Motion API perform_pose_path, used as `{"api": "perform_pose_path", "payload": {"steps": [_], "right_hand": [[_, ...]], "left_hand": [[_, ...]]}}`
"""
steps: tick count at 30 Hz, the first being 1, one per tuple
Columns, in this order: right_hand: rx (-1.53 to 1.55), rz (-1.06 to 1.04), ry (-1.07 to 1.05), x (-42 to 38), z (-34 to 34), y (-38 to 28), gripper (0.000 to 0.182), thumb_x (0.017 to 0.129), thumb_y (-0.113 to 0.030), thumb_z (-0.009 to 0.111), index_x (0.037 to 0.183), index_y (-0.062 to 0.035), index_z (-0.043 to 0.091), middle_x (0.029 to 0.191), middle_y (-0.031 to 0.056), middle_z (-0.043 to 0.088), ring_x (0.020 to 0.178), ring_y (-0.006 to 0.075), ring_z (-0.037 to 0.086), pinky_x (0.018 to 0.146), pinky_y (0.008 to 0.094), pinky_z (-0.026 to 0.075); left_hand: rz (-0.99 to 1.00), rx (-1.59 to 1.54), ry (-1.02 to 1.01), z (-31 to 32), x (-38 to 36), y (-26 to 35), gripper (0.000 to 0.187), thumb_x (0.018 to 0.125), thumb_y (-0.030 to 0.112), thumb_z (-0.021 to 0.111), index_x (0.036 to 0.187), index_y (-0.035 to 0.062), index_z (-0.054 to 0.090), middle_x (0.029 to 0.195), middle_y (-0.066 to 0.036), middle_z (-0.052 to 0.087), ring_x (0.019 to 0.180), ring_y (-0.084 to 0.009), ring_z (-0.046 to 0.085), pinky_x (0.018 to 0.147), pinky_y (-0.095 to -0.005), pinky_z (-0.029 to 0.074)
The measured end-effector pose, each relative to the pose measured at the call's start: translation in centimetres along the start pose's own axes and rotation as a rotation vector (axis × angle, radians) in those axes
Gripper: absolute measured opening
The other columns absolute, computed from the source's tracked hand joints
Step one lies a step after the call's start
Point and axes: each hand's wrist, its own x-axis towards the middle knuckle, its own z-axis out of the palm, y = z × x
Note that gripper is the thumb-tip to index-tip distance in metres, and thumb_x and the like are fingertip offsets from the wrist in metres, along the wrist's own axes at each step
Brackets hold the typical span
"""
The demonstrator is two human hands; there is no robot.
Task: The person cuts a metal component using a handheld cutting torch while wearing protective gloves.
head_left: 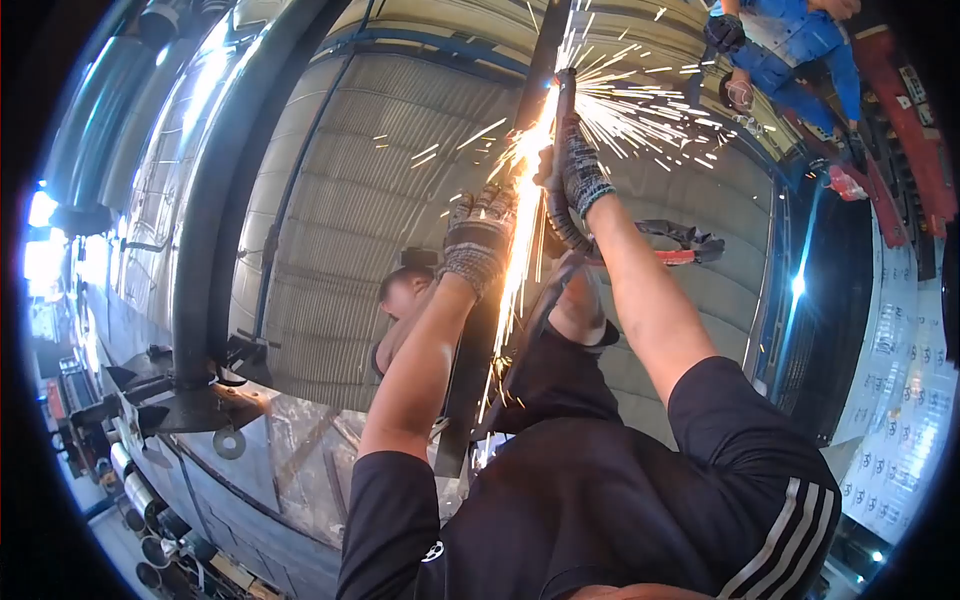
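My right hand (585, 165), in a grey patterned knit glove, is closed around a dark hand-held torch (567, 105). A dark cable (563, 225) curves down from it. Bright sparks spray from the torch's tip, mostly to the right, and a glowing stream runs down along a long dark metal bar (540, 62). On the left side of that stream, my left hand (478, 235) is gloved too, its fingers stretched out toward the bar and lying against or beside it. Glare hides the exact contact and the spot being worked.
A person (400, 290) is close behind my left forearm. Another person in blue workwear (790, 45) is at the upper right, near red metal parts (910, 120). A thick dark post (205, 200) rises on the left. A red-and-black clamp-like object (685, 245) lies beside my right forearm.
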Motion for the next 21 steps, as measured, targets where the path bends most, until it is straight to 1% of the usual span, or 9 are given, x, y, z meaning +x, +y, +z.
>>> {"api": "perform_pose_path", "payload": {"steps": [3,5,10,13,15,16,17,19,21], "right_hand": [[0.0,-0.013,-0.002,-1.3,-0.3,0.0,0.074,0.093,-0.086,0.048,0.086,-0.0126,0.056,0.062,0.004,0.054,0.047,0.0218,0.05,0.046,0.0403,0.047],[0.01,-0.023,-0.001,-1.7,-0.6,0.4,0.075,0.094,-0.086,0.047,0.084,-0.0117,0.057,0.061,0.0041,0.054,0.047,0.0223,0.05,0.046,0.04,0.046],[0.0,0.019,-0.088,1.3,-2.0,4.2,0.075,0.092,-0.088,0.046,0.09,-0.0133,0.057,0.063,0.0036,0.054,0.048,0.0206,0.05,0.044,0.0369,0.042],[-0.684,-0.732,-0.348,8.2,-4.8,8.2,0.075,0.092,-0.088,0.045,0.093,-0.0146,0.057,0.063,0.0032,0.054,0.048,0.0194,0.05,0.043,0.0352,0.039],[-0.43,-0.388,-0.224,7.5,-4.4,8.2,0.064,0.096,-0.079,0.049,0.096,-0.0159,0.057,0.064,0.0037,0.055,0.049,0.0206,0.052,0.044,0.037,0.043],[-0.031,-0.043,-0.153,2.9,-2.3,6.2,0.057,0.097,-0.073,0.053,0.099,-0.0162,0.058,0.065,0.0048,0.057,0.05,0.0226,0.054,0.045,0.0395,0.045],[0.127,0.062,-0.118,0.0,-1.2,5.2,0.051,0.098,-0.067,0.057,0.101,-0.0165,0.059,0.066,0.0059,0.059,0.05,0.0245,0.056,0.046,0.042,0.048],[0.227,0.112,-0.093,-2.9,0.3,3.8,0.038,0.1,-0.054,0.065,0.106,-0.017,0.06,0.068,0.0081,0.062,0.052,0.0285,0.06,0.048,0.0469,0.053],[0.155,0.074,-0.028,-4.7,1.7,2.7,0.043,0.102,-0.063,0.057,0.105,-0.0203,0.056,0.066,0.0049,0.059,0.049,0.0241,0.058,0.044,0.0437,0.049]], "left_hand": [[0.003,-0.146,0.114,-1.6,-0.9,0.9,0.065,0.097,0.025,0.054,0.16,0.0115,0.044,0.17,-0.003,0.037,0.157,-0.0242,0.035,0.13,-0.053,0.021],[-0.042,-0.013,-0.099,-2.3,-1.4,1.3,0.063,0.098,0.023,0.051,0.16,0.0106,0.044,0.17,-0.003,0.038,0.157,-0.0234,0.035,0.13,-0.0533,0.02],[0.014,-0.028,-0.045,-3.1,-3.7,0.5,0.055,0.104,0.028,0.047,0.155,0.0097,0.051,0.167,-0.007,0.043,0.155,-0.0269,0.038,0.13,-0.057,0.02],[0.029,-0.126,0.004,-3.9,-3.6,-0.6,0.055,0.104,0.031,0.047,0.155,0.0112,0.052,0.165,-0.009,0.046,0.154,-0.0291,0.041,0.128,-0.0583,0.023],[0.014,-0.141,0.024,-5.0,-4.5,-0.5,0.055,0.103,0.033,0.048,0.153,0.0122,0.054,0.164,-0.01,0.048,0.153,-0.0302,0.042,0.126,-0.0587,0.025],[0.015,-0.12,-0.012,-5.4,-5.0,-0.5,0.055,0.102,0.033,0.051,0.154,0.0137,0.053,0.162,-0.01,0.049,0.152,-0.0317,0.043,0.125,-0.059,0.026],[0.016,-0.098,-0.049,-5.5,-5.2,-0.4,0.056,0.102,0.032,0.054,0.155,0.0151,0.052,0.161,-0.01,0.051,0.151,-0.0331,0.044,0.125,-0.0593,0.026],[0.003,-0.09,-0.06,-5.3,-5.5,-0.3,0.051,0.102,0.032,0.055,0.15,0.0153,0.058,0.161,-0.01,0.051,0.151,-0.0334,0.044,0.125,-0.0605,0.026],[0.002,-0.142,-0.005,-5.9,-5.7,0.0,0.048,0.102,0.034,0.056,0.146,0.0157,0.062,0.161,-0.01,0.051,0.151,-0.0343,0.043,0.125,-0.0605,0.025]]}}
